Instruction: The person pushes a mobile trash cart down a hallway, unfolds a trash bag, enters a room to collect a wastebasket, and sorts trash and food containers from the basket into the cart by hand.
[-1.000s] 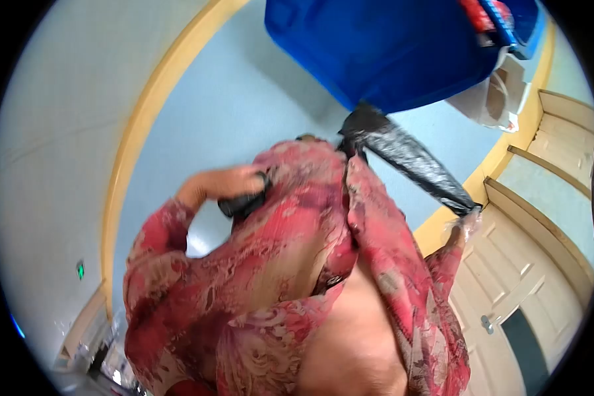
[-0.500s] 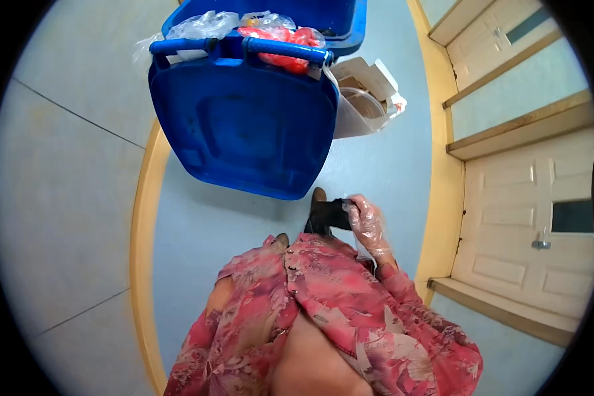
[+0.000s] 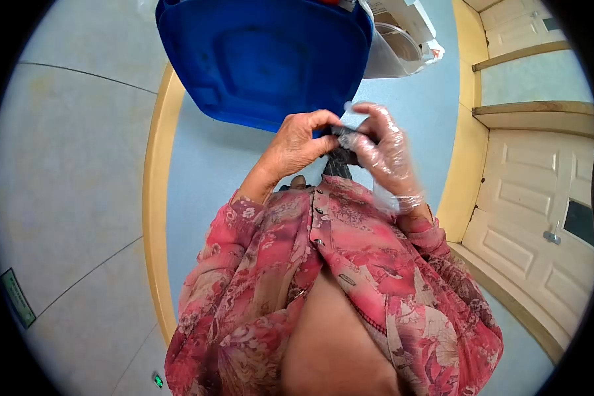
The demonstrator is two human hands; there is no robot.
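Observation:
In front of my body, a dark, crumpled piece that looks like a black plastic bag [image 3: 338, 153] is held between my two hands. My left hand [image 3: 296, 146], bare, pinches its left side between thumb and fingers. From the right, my right hand [image 3: 391, 153], inside a clear disposable glove, grips its other side with bent fingers. Part of the bag is hidden behind the fingers. Just beyond both hands is the blue lid [image 3: 264, 66] of a wheeled bin, hanging down.
A white bag [image 3: 388, 63] holding cardboard and a clear round container hangs beside the bin. White panelled doors [image 3: 528, 191] line the right wall. A pale wall with a yellow skirting strip [image 3: 157, 198] runs along the left of the blue floor [image 3: 211, 158].
My left hand has come into view and taken hold of the black bag. My right hand has risen with it. The bin now sits higher in view.

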